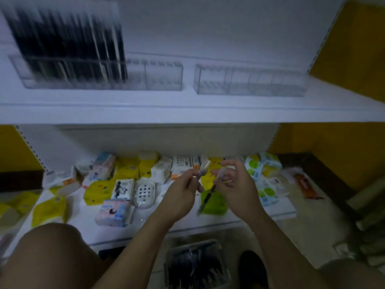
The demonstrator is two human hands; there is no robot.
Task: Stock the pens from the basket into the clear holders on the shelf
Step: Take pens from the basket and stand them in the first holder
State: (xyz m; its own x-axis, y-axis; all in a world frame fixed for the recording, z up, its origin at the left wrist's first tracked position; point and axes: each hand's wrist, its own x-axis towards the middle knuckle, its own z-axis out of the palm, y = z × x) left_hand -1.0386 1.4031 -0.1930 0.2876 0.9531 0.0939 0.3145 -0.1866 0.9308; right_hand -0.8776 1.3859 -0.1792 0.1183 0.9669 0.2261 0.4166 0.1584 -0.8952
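Head view: blur smears everything. Your left hand (pixel 183 192) pinches a dark pen (pixel 210 193); whether your right hand (pixel 235 184) fingers grip it, you cannot tell. Basket (pixel 198 265) sits cut off below; clear holders (pixel 250 80) stand on the white shelf (pixel 187 113).

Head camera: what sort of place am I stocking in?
Most likely a small shop aisle. A white display shelf carries clear holders, one partly filled with pens, and assorted packets, seemingly tissues, are laid out on the lower shelf.
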